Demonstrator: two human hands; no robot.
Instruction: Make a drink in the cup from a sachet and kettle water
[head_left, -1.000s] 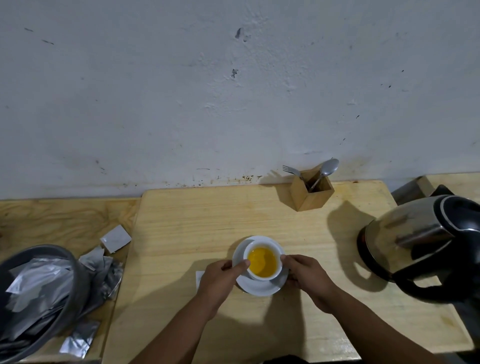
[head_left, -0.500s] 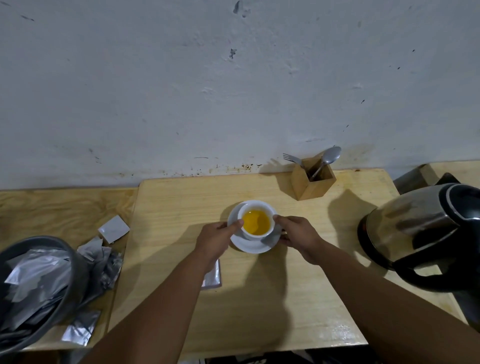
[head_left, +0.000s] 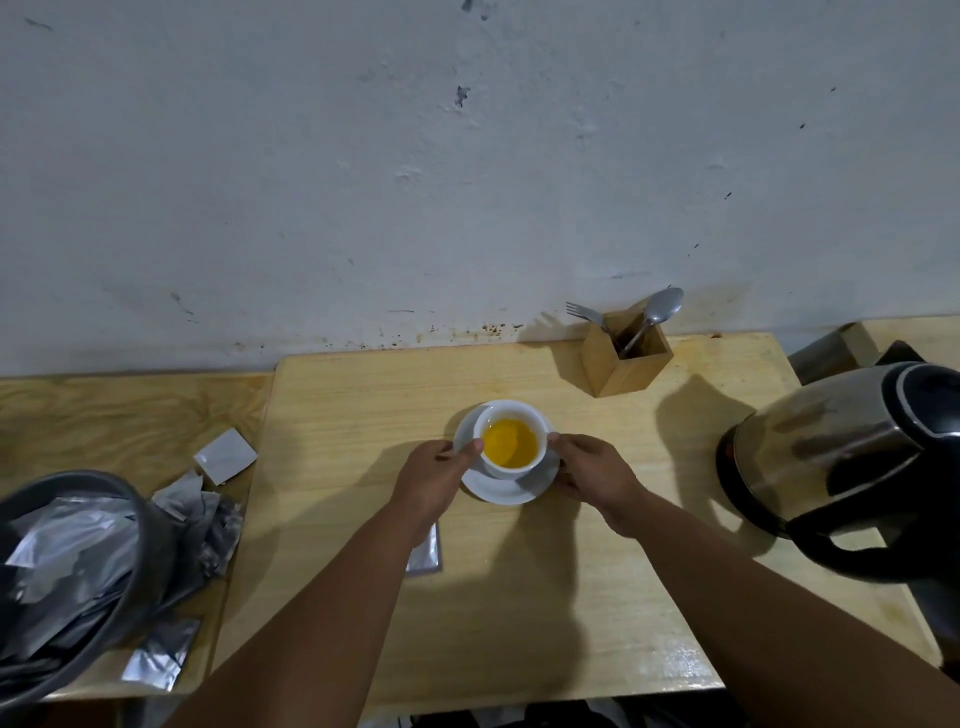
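A pale wooden table (head_left: 363, 405) stood against a marked white wall. On it, near the middle, sat a white saucer (head_left: 498, 488) bearing a cup of yellow drink. A wooden cutlery box (head_left: 626, 361) stood at the back edge, and a steel kettle (head_left: 831, 457) with a black handle rested at the right side. A silver sachet (head_left: 426, 553) lay flat on the table, partly hidden under a forearm. To the left, a second wooden surface (head_left: 104, 415) carried a grey bin (head_left: 140, 519), crumpled foil wrappers (head_left: 208, 519) and one small grey packet (head_left: 226, 454).
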